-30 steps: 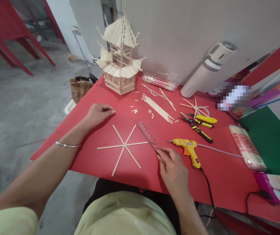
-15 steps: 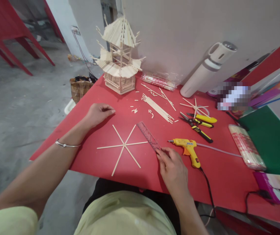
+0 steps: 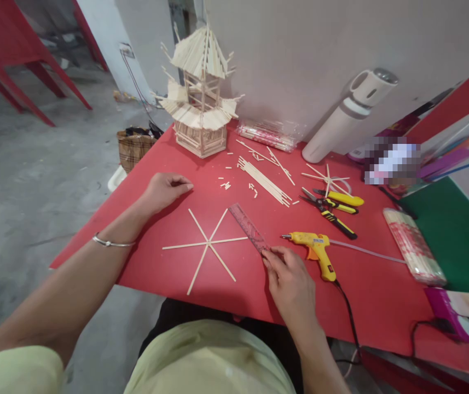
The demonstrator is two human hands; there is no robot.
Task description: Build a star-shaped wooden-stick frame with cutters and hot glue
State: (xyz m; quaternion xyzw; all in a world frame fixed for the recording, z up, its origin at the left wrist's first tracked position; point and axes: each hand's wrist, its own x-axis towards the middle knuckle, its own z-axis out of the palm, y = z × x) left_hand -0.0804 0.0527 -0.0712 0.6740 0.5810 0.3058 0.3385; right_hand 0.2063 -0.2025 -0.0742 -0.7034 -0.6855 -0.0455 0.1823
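My right hand (image 3: 292, 282) grips the lower end of a clear reddish ruler (image 3: 250, 227) between thumb and fingers. The ruler lies slantwise on the table, its far end close to the upper right arm of a six-armed stick star (image 3: 208, 242). That star is made of thin wooden sticks joined at the centre and lies flat. Beyond its upper left side, my left hand (image 3: 168, 191) rests on the table with fingers curled together and nothing visible in them. To the right of the ruler is a yellow glue gun (image 3: 314, 246), its nozzle pointing left.
A stick-built pagoda (image 3: 201, 104) stands at the back of the red table (image 3: 144, 273). Loose sticks (image 3: 265, 181), short offcuts, a smaller stick star (image 3: 328, 179) and yellow-black pliers (image 3: 333, 214) lie mid-table. A white flask (image 3: 341, 123) leans by the wall. A stick pack (image 3: 415, 246) lies right.
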